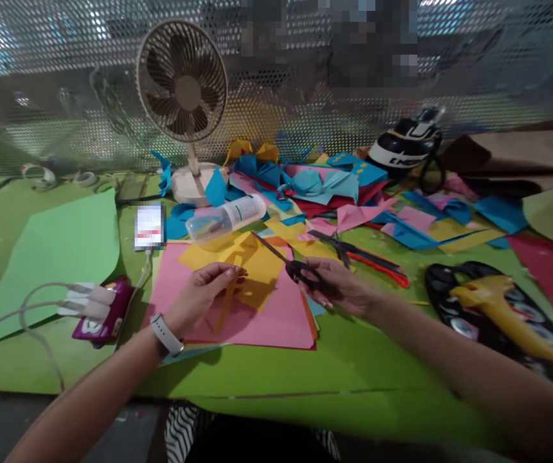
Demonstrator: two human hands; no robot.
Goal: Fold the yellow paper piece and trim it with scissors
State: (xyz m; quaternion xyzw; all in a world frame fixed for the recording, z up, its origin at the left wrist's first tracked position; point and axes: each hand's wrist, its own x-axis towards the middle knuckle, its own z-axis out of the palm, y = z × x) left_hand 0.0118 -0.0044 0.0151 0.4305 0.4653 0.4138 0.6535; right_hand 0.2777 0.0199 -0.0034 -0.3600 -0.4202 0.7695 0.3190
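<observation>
Between the thumb and fingers of my left hand (pixel 211 289) is a narrow yellow paper strip (pixel 229 299), pointing down toward me. My right hand (pixel 339 286) grips black-handled scissors (pixel 300 271), whose blades point up and to the left over the papers. Whether the blades are parted is hard to make out. Beneath both hands lies a stack of paper with a pink sheet (pixel 262 328) on top. A larger yellow paper piece (pixel 257 257) rests on that sheet, just behind the strip. An orange-edged cutter (pixel 377 260) lies beyond my right hand.
A clear plastic bottle (pixel 228 217) lies behind the papers, near a fan (pixel 182 83). Colored scraps (pixel 322 183) pile up at the back. On the right is a yellow glue gun (pixel 508 308) on a black tray. A phone (pixel 149 226), purple power adapter (pixel 107 315) and green sheet (pixel 64 251) occupy the left.
</observation>
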